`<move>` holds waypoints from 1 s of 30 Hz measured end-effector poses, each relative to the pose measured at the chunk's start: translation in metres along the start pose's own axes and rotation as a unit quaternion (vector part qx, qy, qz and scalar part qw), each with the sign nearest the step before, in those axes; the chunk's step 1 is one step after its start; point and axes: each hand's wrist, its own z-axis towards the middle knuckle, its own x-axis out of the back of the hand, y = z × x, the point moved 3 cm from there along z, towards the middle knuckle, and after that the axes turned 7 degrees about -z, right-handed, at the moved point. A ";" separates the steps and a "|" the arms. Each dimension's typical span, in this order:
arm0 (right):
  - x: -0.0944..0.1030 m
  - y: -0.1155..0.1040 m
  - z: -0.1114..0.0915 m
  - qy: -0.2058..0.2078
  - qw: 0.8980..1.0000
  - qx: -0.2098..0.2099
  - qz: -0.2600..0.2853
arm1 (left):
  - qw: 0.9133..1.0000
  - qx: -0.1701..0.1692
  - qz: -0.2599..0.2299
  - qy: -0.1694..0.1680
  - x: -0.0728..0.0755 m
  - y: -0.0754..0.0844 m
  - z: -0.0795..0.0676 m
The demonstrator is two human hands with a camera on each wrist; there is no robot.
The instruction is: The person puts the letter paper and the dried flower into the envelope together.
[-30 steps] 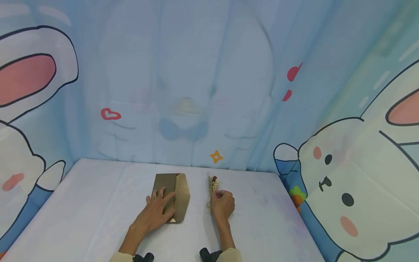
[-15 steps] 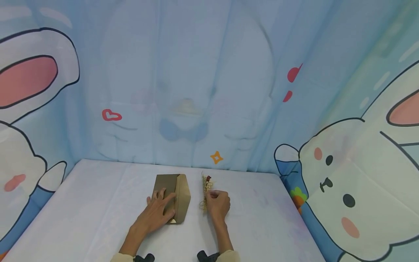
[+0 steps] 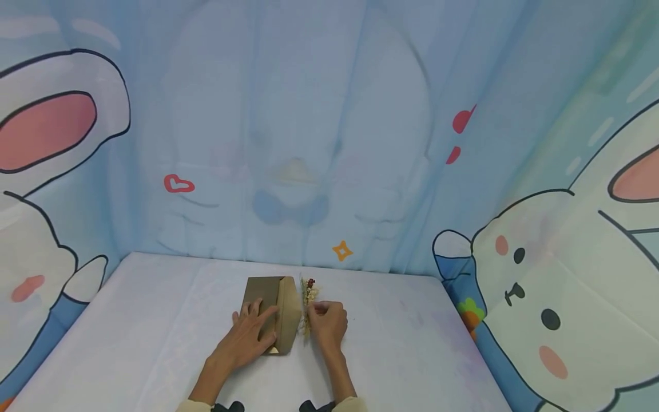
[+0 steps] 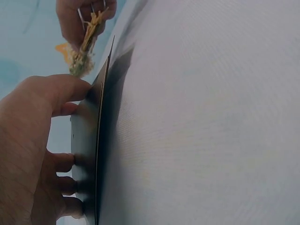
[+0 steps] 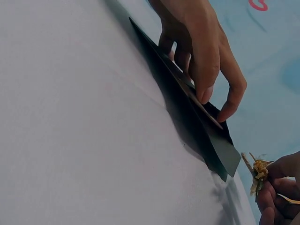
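Note:
A dark gold-brown envelope (image 3: 289, 320) lies on the white table with its pointed flap turned out to the right. My left hand (image 3: 247, 336) rests on the envelope body, fingers spread and fingertips touching its surface. In the right wrist view, the envelope (image 5: 187, 108) shows edge-on, its flap standing slightly away from the rest. Just beyond the flap's tip, my right hand (image 3: 328, 325) pinches a small tied bunch of dried flowers (image 3: 309, 292) between thumb and fingers. Pale blossoms and a dark red one top this bunch. Its yellowish stems (image 5: 258, 172) show in the right wrist view.
White cloth covers the table (image 3: 412, 343). Behind it hangs a light blue curtain (image 3: 298, 114) printed with rabbits, close to the table's back edge. Dark wrist devices (image 3: 315, 406) sit at both cuffs.
My right hand has moved left with the dried flower bunch, bringing it right beside the envelope's flap. My left hand has stayed on the envelope.

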 end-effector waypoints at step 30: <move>-0.031 -0.019 -0.019 -0.051 0.998 0.031 -0.014 | 1.000 -0.014 -0.008 0.009 0.000 -0.003 0.001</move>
